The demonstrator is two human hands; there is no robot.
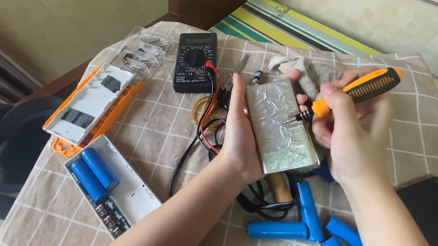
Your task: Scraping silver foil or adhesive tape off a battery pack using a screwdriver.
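1. Silver foil wraps the flat battery pack (281, 127), which we hold up above the middle of the counter (162, 127), its broad face turned to us so the tool can reach it.
2. Our left hand (242, 137) grips the pack along its left long edge, fingers clamped behind it and thumb along the side; this leaves the whole foil face bare.
3. Our right hand (349, 137) has its fingers closed round an orange-and-black screwdriver (349, 95), held like a pen, with the tip touching the foil near the pack's right edge.
4. Below the pack, toward the counter's near right side, loose blue cylindrical cells (310, 222) lie close together, some touching, so there is little room to set anything down there.
5. A black multimeter (196, 61) sits by the far edge, its red and black leads (204, 129) trailing toward us under the left wrist.
6. At the left edge lie an orange-and-white case (91, 106) and a white tray with two blue cells (108, 190), near the near left corner; bare checked cloth lies between them and our left arm.
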